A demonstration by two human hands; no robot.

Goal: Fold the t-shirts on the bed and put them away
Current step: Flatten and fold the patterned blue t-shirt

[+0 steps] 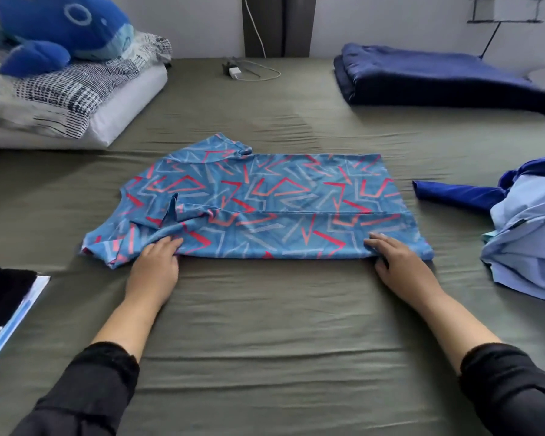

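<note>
**Patterned t-shirt part-folded, both hands at its near edge**

At the centre of the olive-green bed sheet (265, 309) lies the blue t-shirt with red and grey angular print (265, 199), spread sideways, collar end to the left, hem end to the right. Its near long side is turned over on itself, giving a straight fold line across the middle; one sleeve is bunched at the left. The left hand (156, 262) grips the near edge by the bunched sleeve, fingers curled into the fabric. The right hand (394, 259) pinches the near edge close to the hem corner, fingers on top, thumb tucked under. Both forearms wear black sleeves.

To the right, apart from the shirt: a loose heap of light-blue and royal-blue garments (523, 228). Far right: a folded navy blanket (438, 77). Near left edge: a black garment with light-blue trim (7, 303). Far left: a blue plush whale (60, 29) resting on patterned pillows (76, 99). At the headboard side: a white charger with cable (235, 72).
</note>
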